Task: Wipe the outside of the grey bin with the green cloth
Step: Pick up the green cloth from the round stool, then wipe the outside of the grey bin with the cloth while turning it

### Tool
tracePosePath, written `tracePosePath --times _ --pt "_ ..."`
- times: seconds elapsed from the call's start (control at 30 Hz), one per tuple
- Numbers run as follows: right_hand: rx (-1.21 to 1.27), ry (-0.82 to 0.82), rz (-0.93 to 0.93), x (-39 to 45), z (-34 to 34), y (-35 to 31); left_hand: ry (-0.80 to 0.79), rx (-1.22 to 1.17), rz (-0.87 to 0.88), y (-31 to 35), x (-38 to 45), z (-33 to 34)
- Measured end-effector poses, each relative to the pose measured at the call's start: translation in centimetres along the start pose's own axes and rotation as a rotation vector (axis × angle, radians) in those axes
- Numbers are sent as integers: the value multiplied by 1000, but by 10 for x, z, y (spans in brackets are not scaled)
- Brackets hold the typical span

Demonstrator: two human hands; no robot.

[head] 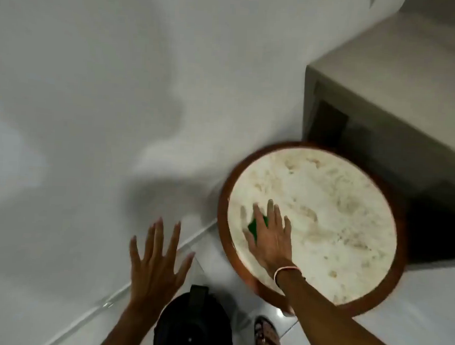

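Note:
The green cloth (256, 225) lies on a round table top, mostly hidden under my right hand (269, 235), which presses flat on it with fingers spread; only a small green patch shows between the fingers. My left hand (157, 266) hovers open with fingers apart, above the floor by the wall and holding nothing. A dark round bin (193, 326) with a lid handle stands on the floor at the bottom, below my left hand and apart from both hands.
The round table (324, 219) has a cream mottled top and a brown wooden rim. A grey-beige cabinet (399, 97) stands behind it at the right. A white wall fills the left. A sandalled foot (267, 338) rests on the glossy white tiles.

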State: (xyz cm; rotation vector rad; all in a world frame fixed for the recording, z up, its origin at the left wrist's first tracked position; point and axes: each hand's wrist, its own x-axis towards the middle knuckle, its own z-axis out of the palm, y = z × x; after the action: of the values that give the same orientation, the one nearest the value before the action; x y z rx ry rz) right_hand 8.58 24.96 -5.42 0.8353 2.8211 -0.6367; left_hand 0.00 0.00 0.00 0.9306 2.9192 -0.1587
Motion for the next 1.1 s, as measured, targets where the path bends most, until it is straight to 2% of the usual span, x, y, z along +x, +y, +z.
tracePosePath --times 0.1,0.13,0.2,0.23,0.37,0.53,0.6,0.67,0.8,0.87,0.93,1.0,1.1 --pt "-31 27 41 20 13 24 -100 -13 -44 6 -4 48" --pt "-49 -11 54 31 51 44 -138 25 -33 10 -7 103" --pt "-94 6 23 45 98 60 -203 57 29 14 -9 170" --pt "-83 66 19 45 124 65 -246 81 60 13 -13 208" --pt "13 422 -12 45 157 74 -319 51 137 16 -5 297" --pt "25 530 -7 45 175 83 -510 -43 117 10 6 385" --pt "70 490 -18 48 177 88 -565 -82 82 9 2 397" --pt "160 414 -12 48 176 88 -513 -142 60 5 -7 397" --pt "261 351 -2 42 160 77 -311 -248 -42 -16 -47 384" --pt "292 309 -42 27 151 59 -209 -275 -115 -31 -83 380" --pt "391 341 -158 -1 158 24 -121 -306 -198 -50 -125 377" --pt "482 314 -311 -42 190 -20 -72 -336 -260 -70 -164 377" --pt "563 16 -350 -102 276 -73 -28 -383 -311 -91 -206 381"
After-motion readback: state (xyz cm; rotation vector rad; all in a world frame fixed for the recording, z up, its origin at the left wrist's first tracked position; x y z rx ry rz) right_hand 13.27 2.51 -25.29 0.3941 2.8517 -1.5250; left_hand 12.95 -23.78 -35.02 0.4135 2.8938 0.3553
